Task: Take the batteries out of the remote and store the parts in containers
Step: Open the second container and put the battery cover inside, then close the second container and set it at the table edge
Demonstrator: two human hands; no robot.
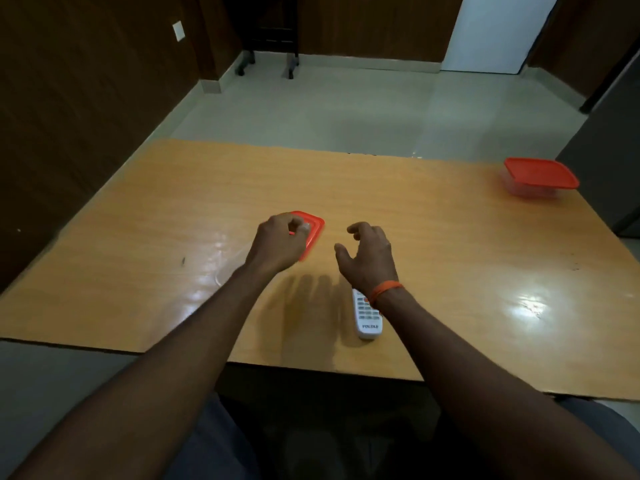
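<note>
A white remote [367, 322] lies face up near the table's front edge, its far end hidden under my right wrist. My right hand [369, 258] hovers just beyond it with fingers apart and curled, holding nothing. My left hand [277, 242] is closed on an orange lid [313, 233] at the table's middle; the lid looks tilted. Whatever is under that lid is hidden by my hand. A second clear container with an orange lid [540, 176] stands shut at the far right corner. No batteries are visible.
The wooden table [173, 220] has glossy glare patches at the left and right. A dark cabinet [609, 161] stands against its right edge. Tiled floor lies beyond the far edge, and a chair's legs [268, 64] stand at the back wall.
</note>
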